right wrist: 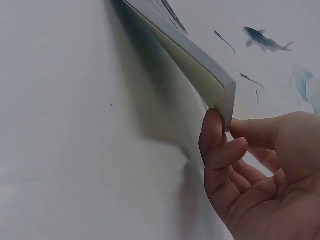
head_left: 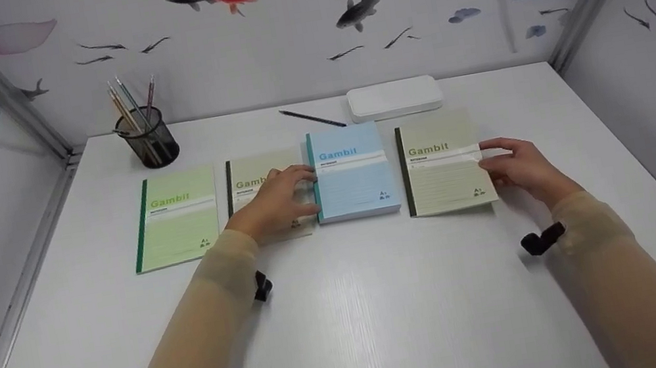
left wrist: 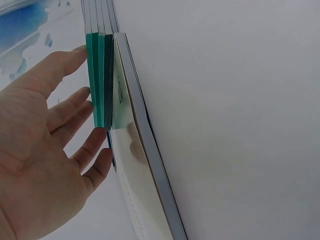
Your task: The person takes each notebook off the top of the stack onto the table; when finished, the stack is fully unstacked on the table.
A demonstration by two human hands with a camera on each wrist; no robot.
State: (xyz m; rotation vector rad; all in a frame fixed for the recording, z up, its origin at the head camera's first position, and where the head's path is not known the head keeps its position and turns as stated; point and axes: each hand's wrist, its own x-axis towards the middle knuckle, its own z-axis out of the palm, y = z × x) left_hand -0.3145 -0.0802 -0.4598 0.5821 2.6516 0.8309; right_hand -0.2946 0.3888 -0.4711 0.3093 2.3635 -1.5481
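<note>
Four "Gambit" notebooks lie in a row on the white table (head_left: pixel 350 313): a green one (head_left: pixel 178 222), a beige one (head_left: pixel 254 179), a thick blue stack (head_left: pixel 354 173) and an olive one (head_left: pixel 442 168). My left hand (head_left: pixel 296 182) rests flat on the beige notebook, its straight fingers touching the blue stack's teal spines (left wrist: pixel 99 75); the left hand (left wrist: pixel 75 125) looks open in the left wrist view. My right hand (head_left: pixel 490 155) pinches the olive notebook's right edge. In the right wrist view the olive notebook (right wrist: pixel 200 65) is raised off the table, thumb and fingers of the right hand (right wrist: pixel 225 135) at its corner.
A black mesh pen holder (head_left: pixel 149 140) with several pencils stands at the back left. A dark pencil (head_left: pixel 312 119) and a white flat box (head_left: pixel 395 98) lie behind the notebooks. Painted partition walls close in the back and both sides.
</note>
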